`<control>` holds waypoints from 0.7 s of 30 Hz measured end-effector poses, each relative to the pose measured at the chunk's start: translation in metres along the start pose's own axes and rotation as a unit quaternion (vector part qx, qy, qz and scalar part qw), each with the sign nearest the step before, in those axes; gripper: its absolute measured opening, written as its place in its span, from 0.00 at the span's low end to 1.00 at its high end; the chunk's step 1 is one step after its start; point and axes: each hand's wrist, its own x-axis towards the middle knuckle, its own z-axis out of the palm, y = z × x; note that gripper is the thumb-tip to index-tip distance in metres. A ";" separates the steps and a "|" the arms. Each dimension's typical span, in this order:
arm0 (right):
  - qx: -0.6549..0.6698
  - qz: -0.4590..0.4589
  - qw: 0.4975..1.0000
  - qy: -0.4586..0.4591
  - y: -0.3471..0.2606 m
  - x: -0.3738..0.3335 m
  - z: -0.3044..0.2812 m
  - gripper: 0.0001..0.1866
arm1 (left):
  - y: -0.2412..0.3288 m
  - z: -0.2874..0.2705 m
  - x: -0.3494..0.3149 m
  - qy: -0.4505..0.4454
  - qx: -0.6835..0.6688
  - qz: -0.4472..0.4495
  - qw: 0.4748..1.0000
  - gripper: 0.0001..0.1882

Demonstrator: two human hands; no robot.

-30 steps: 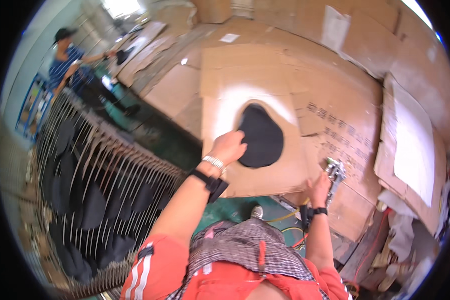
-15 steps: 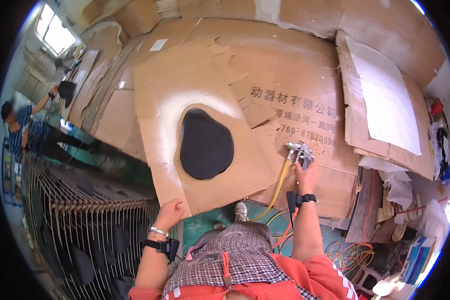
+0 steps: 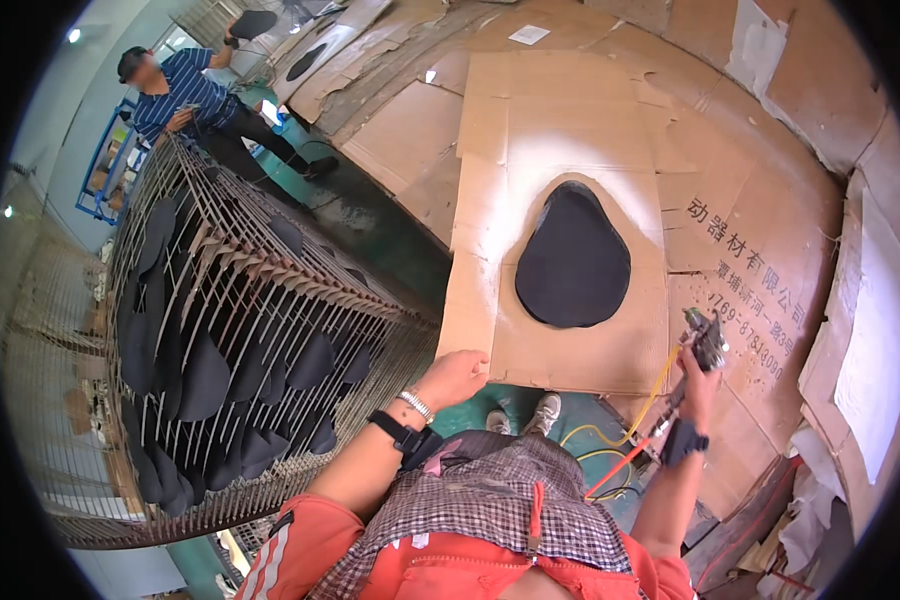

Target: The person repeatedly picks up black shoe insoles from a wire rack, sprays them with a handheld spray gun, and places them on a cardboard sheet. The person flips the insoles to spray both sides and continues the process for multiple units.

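Observation:
A flat black pear-shaped pad (image 3: pixel 573 258) lies on a loose brown cardboard sheet (image 3: pixel 490 300), with whitish spray marks around its upper part. At the sheet's near left corner, my left hand (image 3: pixel 455 380) is closed, its curled fingers on the cardboard edge. My right hand (image 3: pixel 700 385) grips a metal spray gun (image 3: pixel 707 340) to the right of the sheet, over the printed cardboard. A yellow hose (image 3: pixel 653 395) hangs down from the gun. The gun's nozzle end points away from me; no spray shows.
A wire rack (image 3: pixel 300 275) holding several black pads stands close on my left. Beyond it, a person (image 3: pixel 195 100) in a striped shirt holds up a black pad (image 3: pixel 253 24). Orange and yellow hoses run near my feet. A white sheet (image 3: pixel 875 350) lies at the right.
My view has turned left, bringing more rack and the other person into sight. My left hand stays at the sheet's corner; my right hand still holds the spray gun.

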 end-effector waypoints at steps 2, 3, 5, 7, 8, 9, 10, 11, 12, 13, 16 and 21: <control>0.040 -0.076 0.992 -0.096 -0.057 -0.061 -0.006 0.13 | -0.006 0.003 -0.013 -0.007 0.004 0.008 1.000 0.20; 0.058 -0.097 0.987 -0.118 -0.078 -0.092 -0.008 0.19 | -0.006 0.001 -0.017 -0.012 0.002 0.010 1.000 0.19; -0.058 -0.115 0.977 -0.169 -0.094 -0.133 -0.033 0.25 | -0.010 0.003 -0.022 -0.019 -0.002 0.014 1.000 0.20; -0.030 -0.132 0.975 -0.178 -0.125 -0.172 -0.023 0.33 | -0.016 0.006 -0.020 -0.021 -0.002 0.015 1.000 0.20; -0.066 -0.111 0.975 -0.183 -0.133 -0.182 -0.029 0.37 | -0.017 0.007 -0.019 -0.021 -0.011 0.009 1.000 0.19; -0.060 -0.097 0.975 -0.189 -0.140 -0.191 -0.032 0.37 | -0.019 0.008 -0.019 -0.030 -0.021 0.005 0.999 0.19; -0.050 -0.083 0.976 -0.195 -0.146 -0.198 -0.032 0.37 | -0.021 0.007 -0.017 -0.040 -0.027 0.001 0.999 0.19; -0.040 -0.069 0.976 -0.203 -0.151 -0.205 -0.032 0.37 | -0.023 0.007 -0.016 -0.048 -0.034 -0.004 0.998 0.19; -0.056 -0.066 0.974 -0.208 -0.154 -0.210 -0.030 0.37 | -0.031 0.007 -0.018 -0.021 -0.050 0.008 0.999 0.18; -0.054 -0.054 0.975 -0.209 -0.157 -0.216 -0.030 0.37 | -0.035 0.009 -0.014 -0.026 -0.046 0.019 0.998 0.17; -0.054 -0.020 0.976 -0.210 -0.161 -0.238 -0.024 0.35 | -0.043 0.012 -0.002 -0.008 -0.032 0.057 0.998 0.15; -0.087 -0.087 0.986 -0.115 -0.171 -0.256 -0.020 0.32 | -0.047 0.020 -0.003 0.009 -0.038 0.099 0.994 0.15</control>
